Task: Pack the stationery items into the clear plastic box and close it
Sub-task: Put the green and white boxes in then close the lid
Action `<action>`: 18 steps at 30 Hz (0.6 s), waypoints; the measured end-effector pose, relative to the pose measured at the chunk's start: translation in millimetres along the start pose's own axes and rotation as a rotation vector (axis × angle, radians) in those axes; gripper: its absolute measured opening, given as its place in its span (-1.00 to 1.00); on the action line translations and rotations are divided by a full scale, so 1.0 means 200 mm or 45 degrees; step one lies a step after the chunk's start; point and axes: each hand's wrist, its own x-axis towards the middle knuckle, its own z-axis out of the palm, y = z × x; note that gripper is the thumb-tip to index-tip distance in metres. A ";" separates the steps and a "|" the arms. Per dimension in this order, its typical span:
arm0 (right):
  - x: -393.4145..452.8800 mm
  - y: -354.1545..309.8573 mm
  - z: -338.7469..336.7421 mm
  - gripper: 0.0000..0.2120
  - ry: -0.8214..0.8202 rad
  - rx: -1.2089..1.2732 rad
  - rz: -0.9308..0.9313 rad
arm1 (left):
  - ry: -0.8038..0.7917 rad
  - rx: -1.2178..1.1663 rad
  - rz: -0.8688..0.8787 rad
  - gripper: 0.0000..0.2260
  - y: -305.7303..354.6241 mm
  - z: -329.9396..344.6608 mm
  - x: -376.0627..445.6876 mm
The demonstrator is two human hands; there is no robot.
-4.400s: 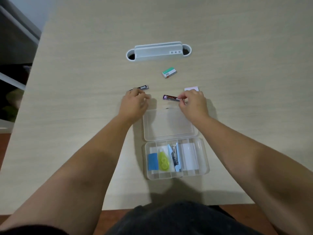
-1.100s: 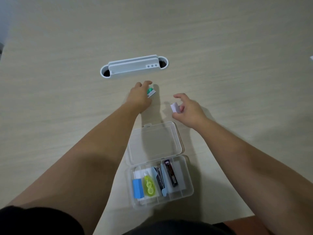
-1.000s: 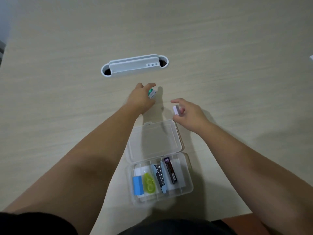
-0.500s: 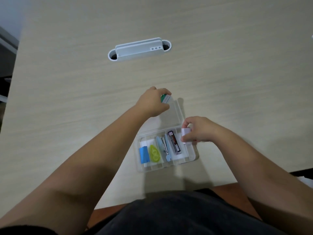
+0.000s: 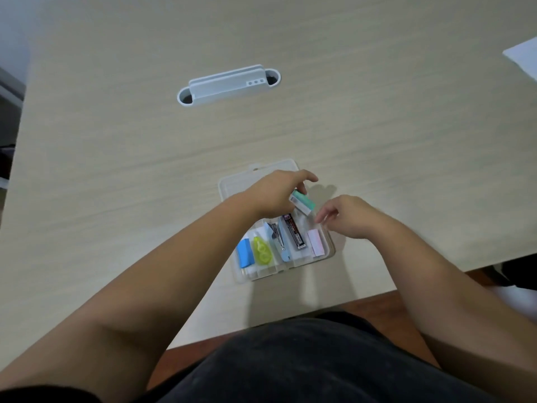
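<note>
The clear plastic box (image 5: 331, 251) lies open near the table's front edge, its lid (image 5: 232, 184) folded back flat. Inside lie a blue eraser (image 5: 245, 253), a yellow-green correction tape (image 5: 262, 251), a light blue stapler (image 5: 280, 239), a dark lead case (image 5: 295, 232) and a pale pink eraser (image 5: 315, 242) at the right end. My left hand (image 5: 273, 193) holds a green and white eraser (image 5: 302, 201) above the box's far right corner. My right hand (image 5: 348, 216) hovers just right of it, fingers loosely apart, holding nothing.
A white cable grommet (image 5: 228, 84) is set into the wooden table (image 5: 116, 158) farther back. A white sheet corner (image 5: 523, 58) shows at the far right edge. My dark-clothed lap fills the bottom of the view.
My right hand has let go of the pale pink eraser, which now lies in the box's right end. My left hand has carried the green eraser back over the box.
</note>
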 end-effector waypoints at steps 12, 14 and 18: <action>0.02 0.09 0.08 -0.86 0.071 0.442 0.215 | 0.135 -0.292 -0.002 -0.40 0.01 0.14 -0.02; 0.02 0.10 0.08 -0.86 0.066 0.463 0.209 | 0.192 -0.291 -0.060 -0.47 0.02 0.16 -0.04; 0.03 0.10 0.09 -0.85 0.052 0.520 0.169 | 0.195 -0.075 -0.069 -0.52 0.03 0.23 -0.07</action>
